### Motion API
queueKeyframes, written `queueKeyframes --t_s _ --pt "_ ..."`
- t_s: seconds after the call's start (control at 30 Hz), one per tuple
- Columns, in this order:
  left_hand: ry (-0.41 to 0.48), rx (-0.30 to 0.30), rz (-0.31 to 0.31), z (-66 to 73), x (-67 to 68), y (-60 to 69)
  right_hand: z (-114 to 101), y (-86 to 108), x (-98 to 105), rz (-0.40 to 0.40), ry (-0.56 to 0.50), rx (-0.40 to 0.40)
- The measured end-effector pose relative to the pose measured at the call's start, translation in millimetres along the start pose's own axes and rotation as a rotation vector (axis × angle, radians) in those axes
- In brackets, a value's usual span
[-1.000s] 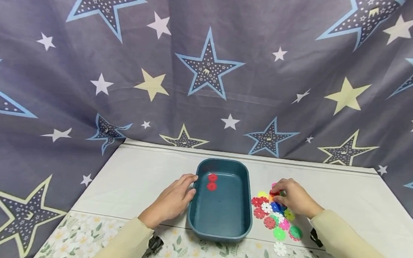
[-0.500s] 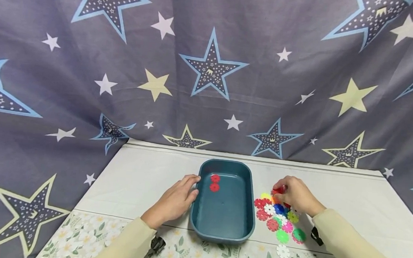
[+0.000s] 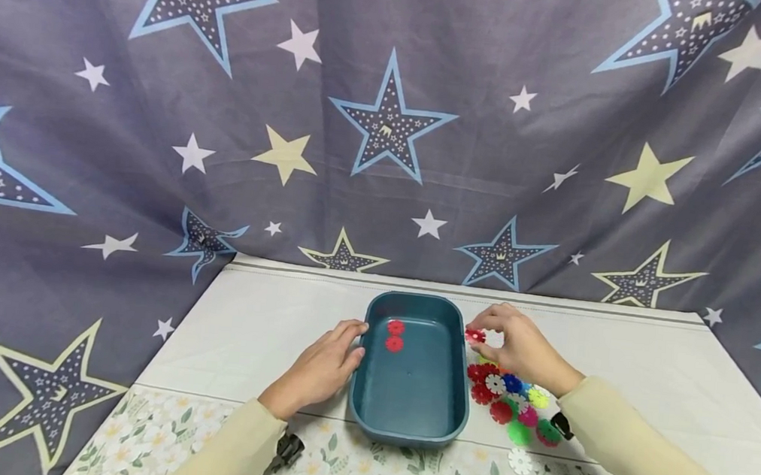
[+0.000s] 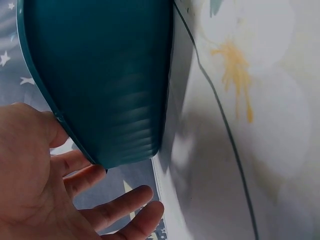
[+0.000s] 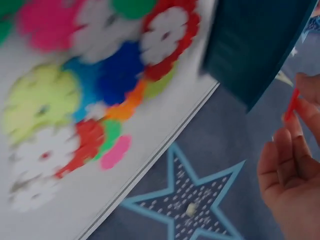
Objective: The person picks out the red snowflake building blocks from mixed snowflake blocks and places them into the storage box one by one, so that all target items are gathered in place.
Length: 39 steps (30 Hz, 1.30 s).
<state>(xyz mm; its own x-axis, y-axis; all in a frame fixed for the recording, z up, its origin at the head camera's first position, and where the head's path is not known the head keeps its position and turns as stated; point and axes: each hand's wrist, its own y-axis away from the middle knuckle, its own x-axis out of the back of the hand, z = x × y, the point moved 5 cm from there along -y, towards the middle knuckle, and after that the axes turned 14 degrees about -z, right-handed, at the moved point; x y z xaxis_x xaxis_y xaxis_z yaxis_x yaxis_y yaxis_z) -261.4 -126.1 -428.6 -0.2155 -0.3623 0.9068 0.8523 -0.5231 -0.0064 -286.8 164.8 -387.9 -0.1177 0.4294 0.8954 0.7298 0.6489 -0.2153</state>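
My right hand (image 3: 522, 348) pinches a red notched plastic disc (image 3: 475, 336), shaped like a snowflake, between thumb and fingers beside the right rim of a dark teal bin (image 3: 407, 398). In the right wrist view the disc (image 5: 292, 105) appears edge-on at the fingertips. Two red discs (image 3: 395, 343) lie inside the bin, near its far left corner. Against the bin's left rim, my left hand (image 3: 317, 371) rests with relaxed fingers; its lower fingers (image 4: 120, 202) stand apart from the wall. A loose pile of multicoloured discs (image 3: 511, 384) lies right of the bin.
A white disc (image 3: 520, 461) lies at the near end of the pile. The table (image 3: 279, 312) has a white cover with a flowered front strip (image 3: 160, 429). A grey star-patterned curtain (image 3: 328, 210) hangs behind the table's back edge.
My right hand has lifted a red disc from the far side of the pile and moved left to the bin's right rim. The left hand has stayed at the bin's left side.
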Motion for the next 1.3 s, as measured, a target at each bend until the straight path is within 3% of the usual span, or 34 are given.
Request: queueKeyframes --t_s 0.4,0.67,0.77,1.03,1.3 --pt "0.002 0.001 0.004 -0.3 0.4 0.7 -40.4 -35.4 -32.1 -0.126 0.003 0.207" --pt "0.012 0.005 0.005 -2.2 -0.5 0.3 -60.8 -61.7 -75.4 -0.429 0.055 0.194" --pt "0.011 0.005 0.001 -2.1 -0.8 0.1 -65.2 -65.7 -86.9 -0.505 0.057 0.176" --pt "0.039 0.017 -0.016 0.4 -0.4 1.0 -66.9 -66.7 -93.5 -0.504 0.070 0.141" --pt "0.028 0.007 -0.007 -0.4 -0.1 1.3 -69.7 -60.1 -86.5 -0.515 -0.102 0.145"
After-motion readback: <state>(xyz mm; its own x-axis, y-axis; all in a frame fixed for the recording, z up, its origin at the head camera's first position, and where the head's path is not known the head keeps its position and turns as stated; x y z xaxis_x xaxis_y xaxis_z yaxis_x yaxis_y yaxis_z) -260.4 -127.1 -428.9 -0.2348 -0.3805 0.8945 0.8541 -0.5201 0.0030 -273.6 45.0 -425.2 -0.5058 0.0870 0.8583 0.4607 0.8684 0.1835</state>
